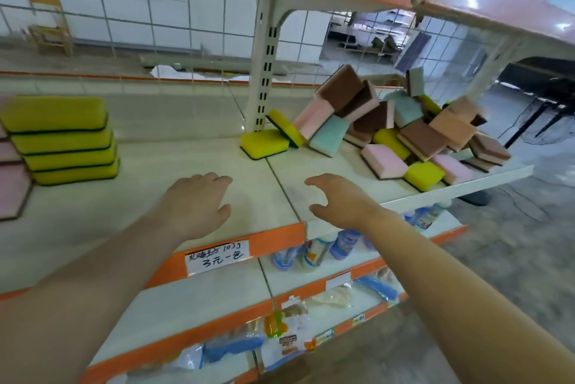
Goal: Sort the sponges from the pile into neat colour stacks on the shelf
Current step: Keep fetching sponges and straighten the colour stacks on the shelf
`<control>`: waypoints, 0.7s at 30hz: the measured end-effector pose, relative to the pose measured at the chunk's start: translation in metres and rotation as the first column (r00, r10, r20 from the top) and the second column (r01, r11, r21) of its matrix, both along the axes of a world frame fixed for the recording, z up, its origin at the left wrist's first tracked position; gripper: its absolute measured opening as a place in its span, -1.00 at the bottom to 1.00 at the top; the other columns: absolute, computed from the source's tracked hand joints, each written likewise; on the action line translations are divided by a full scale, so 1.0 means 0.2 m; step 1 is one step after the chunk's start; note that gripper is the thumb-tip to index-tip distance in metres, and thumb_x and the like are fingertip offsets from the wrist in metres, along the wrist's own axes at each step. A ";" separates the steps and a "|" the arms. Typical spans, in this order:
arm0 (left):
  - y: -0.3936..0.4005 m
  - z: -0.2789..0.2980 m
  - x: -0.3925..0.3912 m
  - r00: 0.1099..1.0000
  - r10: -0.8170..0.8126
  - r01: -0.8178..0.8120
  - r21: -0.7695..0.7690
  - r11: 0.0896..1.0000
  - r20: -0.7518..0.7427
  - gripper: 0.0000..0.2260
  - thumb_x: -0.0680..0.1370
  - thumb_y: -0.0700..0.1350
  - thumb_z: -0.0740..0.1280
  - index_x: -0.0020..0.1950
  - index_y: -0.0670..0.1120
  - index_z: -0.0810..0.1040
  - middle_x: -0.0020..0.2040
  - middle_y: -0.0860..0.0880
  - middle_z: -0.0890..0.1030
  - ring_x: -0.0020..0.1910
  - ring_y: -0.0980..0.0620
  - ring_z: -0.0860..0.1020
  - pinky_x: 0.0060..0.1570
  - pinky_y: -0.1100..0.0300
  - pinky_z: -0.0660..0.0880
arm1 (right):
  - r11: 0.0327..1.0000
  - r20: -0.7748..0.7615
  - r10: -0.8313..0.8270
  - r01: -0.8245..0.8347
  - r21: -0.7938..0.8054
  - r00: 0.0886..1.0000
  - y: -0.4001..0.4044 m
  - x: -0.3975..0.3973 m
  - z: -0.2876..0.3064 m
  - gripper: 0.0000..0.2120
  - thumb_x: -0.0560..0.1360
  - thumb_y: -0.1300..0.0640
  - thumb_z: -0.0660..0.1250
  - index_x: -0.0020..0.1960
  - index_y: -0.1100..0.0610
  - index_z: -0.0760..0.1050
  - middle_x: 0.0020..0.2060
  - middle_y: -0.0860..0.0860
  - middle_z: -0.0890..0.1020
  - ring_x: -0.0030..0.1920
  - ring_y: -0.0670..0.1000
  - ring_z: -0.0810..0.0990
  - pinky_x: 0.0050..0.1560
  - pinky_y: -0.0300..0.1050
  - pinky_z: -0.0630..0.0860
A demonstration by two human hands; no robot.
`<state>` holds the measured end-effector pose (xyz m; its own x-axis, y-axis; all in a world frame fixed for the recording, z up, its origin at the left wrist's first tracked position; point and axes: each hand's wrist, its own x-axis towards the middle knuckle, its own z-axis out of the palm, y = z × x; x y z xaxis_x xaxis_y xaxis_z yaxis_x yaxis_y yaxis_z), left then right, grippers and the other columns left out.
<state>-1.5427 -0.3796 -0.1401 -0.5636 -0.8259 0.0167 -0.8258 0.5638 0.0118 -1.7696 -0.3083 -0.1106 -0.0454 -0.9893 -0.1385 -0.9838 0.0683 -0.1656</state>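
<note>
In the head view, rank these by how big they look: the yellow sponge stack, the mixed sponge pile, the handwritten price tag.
1. mixed sponge pile
2. yellow sponge stack
3. handwritten price tag

The wide-angle lens stretches the stack at the frame edge, so the pile's lead is apparent size only.

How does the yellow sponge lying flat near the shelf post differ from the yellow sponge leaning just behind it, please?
The flat yellow sponge rests on its dark green scouring side, yellow face up; the leaning yellow sponge stands tilted on an edge, with its green layer showing along the upper side. The flat one lies free at the front; the leaning one props against the pile's pink sponge. Both share the same yellow-and-green make.
</note>
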 end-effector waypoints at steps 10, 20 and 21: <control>-0.12 0.01 -0.15 0.997 -0.014 0.010 0.061 0.998 0.070 -0.59 0.62 0.06 0.08 0.43 -0.08 0.26 0.36 -0.05 0.37 0.30 -0.04 0.38 0.20 0.09 0.35 | 0.997 0.010 -0.070 0.071 -0.011 0.997 -0.09 -0.14 -0.04 -0.48 0.56 0.06 0.22 0.49 0.03 0.17 0.43 -0.01 0.29 0.38 0.01 0.31 0.30 -0.17 0.27; -0.38 0.03 -0.21 0.996 -0.033 0.024 0.098 0.995 0.089 -0.58 0.61 0.04 0.09 0.42 -0.11 0.26 0.40 -0.04 0.36 0.35 -0.05 0.36 0.27 0.09 0.34 | 0.988 -0.001 -0.143 0.142 -0.059 0.990 -0.34 -0.16 -0.01 -0.47 0.56 0.06 0.21 0.49 0.04 0.16 0.43 0.01 0.30 0.38 0.05 0.31 0.31 -0.08 0.32; -0.41 0.03 -0.21 0.995 -0.040 0.031 0.092 0.995 0.096 -0.57 0.61 0.05 0.09 0.43 -0.11 0.26 0.40 -0.04 0.35 0.35 -0.04 0.35 0.27 0.11 0.33 | 0.986 0.004 -0.151 0.151 -0.073 0.988 -0.37 -0.16 0.00 -0.47 0.56 0.06 0.22 0.49 0.04 0.17 0.42 0.02 0.31 0.37 0.06 0.33 0.31 -0.08 0.32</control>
